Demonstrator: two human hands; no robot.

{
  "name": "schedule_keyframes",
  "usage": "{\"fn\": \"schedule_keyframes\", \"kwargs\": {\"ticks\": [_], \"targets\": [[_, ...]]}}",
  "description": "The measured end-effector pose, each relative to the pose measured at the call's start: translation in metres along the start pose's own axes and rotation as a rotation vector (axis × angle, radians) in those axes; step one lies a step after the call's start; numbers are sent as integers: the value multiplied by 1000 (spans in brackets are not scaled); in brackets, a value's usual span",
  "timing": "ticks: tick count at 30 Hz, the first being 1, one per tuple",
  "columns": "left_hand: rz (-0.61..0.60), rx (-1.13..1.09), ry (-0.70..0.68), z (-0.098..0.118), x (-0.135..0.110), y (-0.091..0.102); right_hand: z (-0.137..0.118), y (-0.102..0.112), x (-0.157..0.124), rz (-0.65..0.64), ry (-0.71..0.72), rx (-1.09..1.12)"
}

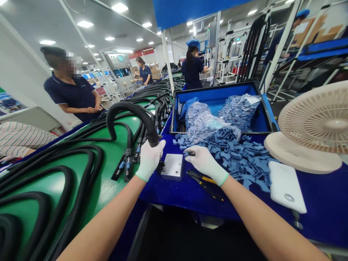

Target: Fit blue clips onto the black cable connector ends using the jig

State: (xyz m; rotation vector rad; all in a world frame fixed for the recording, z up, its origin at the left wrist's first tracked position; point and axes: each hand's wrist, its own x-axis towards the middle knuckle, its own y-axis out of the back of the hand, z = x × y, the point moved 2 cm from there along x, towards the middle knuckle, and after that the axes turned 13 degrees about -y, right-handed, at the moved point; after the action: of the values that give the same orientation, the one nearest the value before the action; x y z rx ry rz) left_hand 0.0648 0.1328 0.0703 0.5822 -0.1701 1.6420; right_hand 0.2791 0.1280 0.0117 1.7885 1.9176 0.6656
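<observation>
My left hand (150,159), in a white glove, is closed around the end of a black corrugated hose (133,107). The hose arches up and back to the left. A dark end fitting with a spring (163,166) shows below that hand, at the left edge of a small metal block (173,165). Right of the block, my right hand (202,159), gloved too, pinches a small dark piece (189,153) whose kind I cannot make out. Yellow-and-black pliers (203,181) lie just below it. Loose blue plastic pieces (236,156) spread out beyond and to the right.
Behind the pile stands a blue bin (217,90) with plastic bags of blue pieces (239,110). A white phone (286,185) and a beige fan (320,123) are at right. More black hoses (89,159) cover the green surface (108,134) at left. Several co-workers are farther back.
</observation>
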Motion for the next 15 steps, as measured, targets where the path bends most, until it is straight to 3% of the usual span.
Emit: {"fn": "schedule_keyframes", "kwargs": {"ticks": [3,6,11,15], "targets": [[-63,-31,-37,-2,5,5,-32,-8,-6,-114,130,121],[-81,-47,-59,-5,7,11,-54,-24,-6,-205,163,215],[-103,-132,-29,-14,8,12,-61,-45,13,-290,113,225],[-80,-191,-10,-14,8,9,-63,-46,30,-321,71,137]]}}
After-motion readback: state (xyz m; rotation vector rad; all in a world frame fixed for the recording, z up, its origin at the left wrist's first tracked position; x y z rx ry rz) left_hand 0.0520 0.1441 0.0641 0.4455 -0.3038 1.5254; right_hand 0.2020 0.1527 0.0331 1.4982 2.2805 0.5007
